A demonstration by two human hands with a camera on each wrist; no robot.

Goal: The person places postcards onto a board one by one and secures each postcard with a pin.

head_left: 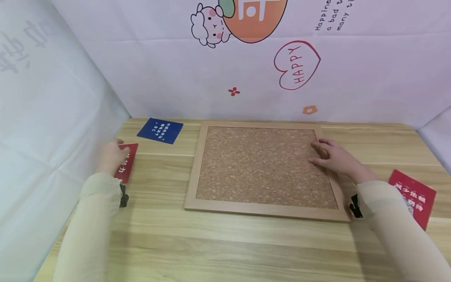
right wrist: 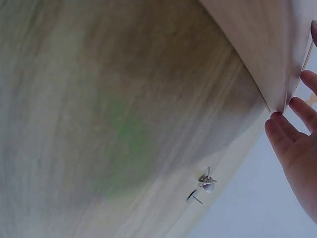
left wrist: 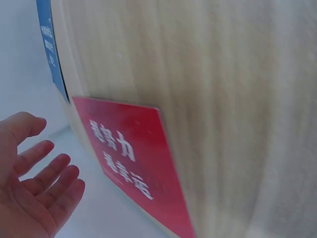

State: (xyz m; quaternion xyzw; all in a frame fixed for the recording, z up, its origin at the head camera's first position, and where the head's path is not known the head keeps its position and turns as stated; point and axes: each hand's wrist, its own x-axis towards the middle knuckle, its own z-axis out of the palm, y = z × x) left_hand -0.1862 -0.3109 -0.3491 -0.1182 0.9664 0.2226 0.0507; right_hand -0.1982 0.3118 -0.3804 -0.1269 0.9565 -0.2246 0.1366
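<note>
A cork board (head_left: 260, 166) with a pale wooden frame (head_left: 267, 210) lies flat in the middle of the table. My right hand (head_left: 334, 158) is over its right edge, fingers loosely extended; in the right wrist view the fingertips are close to the frame's corner (right wrist: 280, 99), and I cannot tell whether they touch. On the left, my left hand (head_left: 110, 156) hovers by a red card (head_left: 129, 160) with white characters, partly covering it. The left wrist view shows that hand with relaxed, spread fingers (left wrist: 37, 183) beside the red card (left wrist: 136, 158), holding nothing.
A blue card (head_left: 160, 131) lies behind the left hand. Another red card (head_left: 424, 196) is at the right, partly behind the right sleeve. Several metal pins (right wrist: 205, 182) rest on the table in the right wrist view. Printed white cloth (head_left: 169, 78) walls the back and sides.
</note>
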